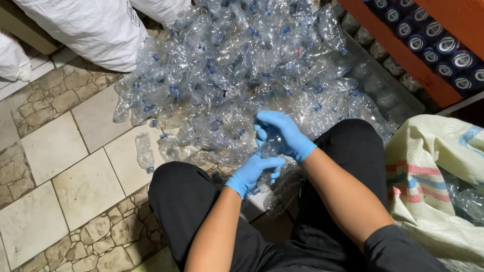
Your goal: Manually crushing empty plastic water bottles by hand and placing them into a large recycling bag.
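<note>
A floor of beige square tiles with stone-pattern borders [56, 177] carries a big heap of crushed clear plastic bottles [244, 55], within my easy reach. Seated behind it, I hold one clear crumpled plastic bottle [271, 151] between my knees: my blue-gloved right hand [283, 134] curls around its top, my blue-gloved left hand [253, 174] grips lower down. A striped woven sack [443, 173] gapes beside my right leg.

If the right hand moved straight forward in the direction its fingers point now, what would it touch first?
The right hand points up and away from the body while gripping a clear bottle. Going straight on, it would probably first meet the pile of crushed clear bottles just beyond it, though depth is unclear.
</note>
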